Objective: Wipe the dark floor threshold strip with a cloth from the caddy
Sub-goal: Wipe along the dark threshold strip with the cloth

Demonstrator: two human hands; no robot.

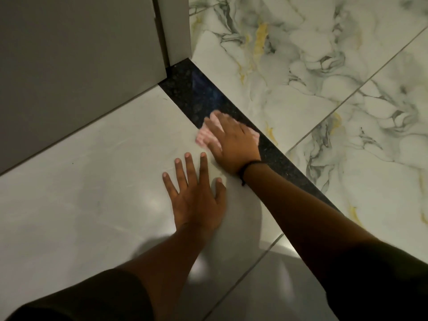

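Your right hand presses a pink cloth on the dark strip

Your right hand (234,140) lies flat on the pink cloth (203,136), fingers spread and pushing down on it, not curled around it. The cloth sits half on the dark threshold strip (203,93) and half on the plain grey floor tile (92,181) just beside it. A thin black band (247,167) goes around your right wrist. Your left hand (196,195) is open and flat on the grey tile, near the right one, holding nothing. The strip runs from the grey door frame (178,28) at the top down under your right arm, which hides part of it. On the far side of the strip is a white marble floor (324,66) with grey and yellow swirls
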